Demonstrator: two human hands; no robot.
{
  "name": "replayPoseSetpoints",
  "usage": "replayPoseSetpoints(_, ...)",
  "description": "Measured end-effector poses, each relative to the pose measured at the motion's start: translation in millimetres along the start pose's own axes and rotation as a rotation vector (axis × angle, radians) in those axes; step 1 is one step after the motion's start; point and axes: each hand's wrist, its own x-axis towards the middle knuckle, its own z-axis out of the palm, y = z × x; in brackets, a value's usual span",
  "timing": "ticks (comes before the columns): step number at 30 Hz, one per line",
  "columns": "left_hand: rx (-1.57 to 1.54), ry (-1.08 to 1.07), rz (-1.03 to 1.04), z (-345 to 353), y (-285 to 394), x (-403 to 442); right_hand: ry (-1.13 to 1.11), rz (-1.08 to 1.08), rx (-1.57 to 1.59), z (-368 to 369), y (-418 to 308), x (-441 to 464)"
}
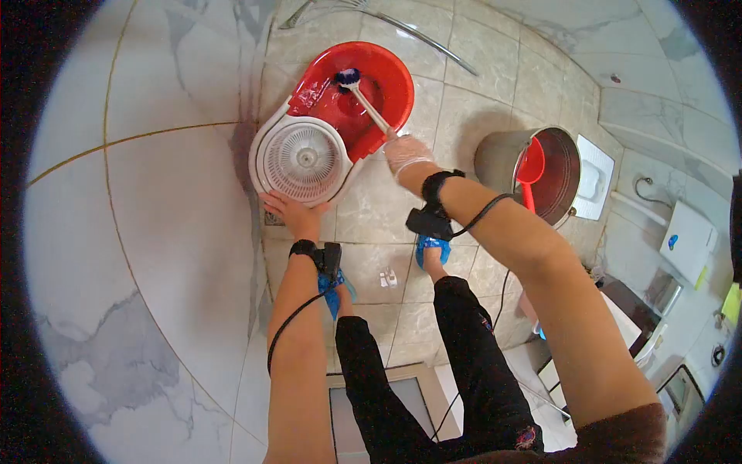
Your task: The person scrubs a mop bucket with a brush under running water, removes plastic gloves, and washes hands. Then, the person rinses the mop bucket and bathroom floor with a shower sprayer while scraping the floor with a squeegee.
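- I have the right hand (pixel 410 153) closed on the brush (pixel 371 109), its fingers wrapped around the end of the pale handle.
- From those fingers the handle slants away and leftward over the edge of the red tub (pixel 401 81); the dark bristles (pixel 349 78) are inside the tub, at the end opposite my grip.
- I have the left hand (pixel 297 214) touching the near edge of the white frame around the basket, thumb and fingers spread apart; whether they grip that edge or only rest on it, I cannot tell from here.
- The round white basket (pixel 307 158) is just beyond the left fingertips, with the red tub past it.
- Right of the right fingers, well apart from them, is a metal bucket (pixel 495 161) with a red dipper (pixel 531 164) in its mouth.
- Farther right of those fingers, past the bucket, I see a white floor toilet (pixel 593 184).
- A metal pole (pixel 431 45) shows well beyond both hands.
- A black strap (pixel 442 189) circles the right wrist, behind the fingers.
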Motion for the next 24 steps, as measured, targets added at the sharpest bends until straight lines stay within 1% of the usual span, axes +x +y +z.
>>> replayPoseSetpoints(1, 0.002, -0.003, 0.001, 0, 1, -1, -0.051, 0.052, 0.098, -1, -12, -2)
replayPoseSetpoints(4, 0.038, -0.064, -0.051, -2, 4, 1, -0.086, -0.040, 0.190, -4, -39, -8)
replayPoseSetpoints(7, 0.020, -0.071, -0.116, 3, 9, 2, -0.157, -0.226, 0.046, -13, -35, -18)
replayPoseSetpoints(8, 0.039, -0.073, -0.111, 4, 10, 3, -0.130, -0.314, -0.031, -4, -25, -12)
replayPoseSetpoints(10, 0.080, -0.080, -0.108, 6, 7, 3, -0.220, -0.363, 0.068, -20, -4, -7)
replayPoseSetpoints(12, 0.050, -0.049, -0.077, 6, 6, 0, -0.281, -0.427, 0.132, -29, 10, 2)
replayPoseSetpoints(15, 0.026, -0.027, -0.064, 6, 3, -1, -0.547, -0.214, 1.046, -47, 32, -5)
replayPoseSetpoints(16, 0.022, -0.024, -0.065, 6, 3, -1, -0.534, -0.155, 0.945, -62, 29, -7)
replayPoseSetpoints(19, 0.007, -0.096, -0.149, 1, 7, 0, -0.433, -0.062, 0.774, -91, 25, -16)
replayPoseSetpoints(24, 0.004, -0.044, -0.112, 4, 6, -3, -0.355, -0.040, 0.399, -79, 40, 7)
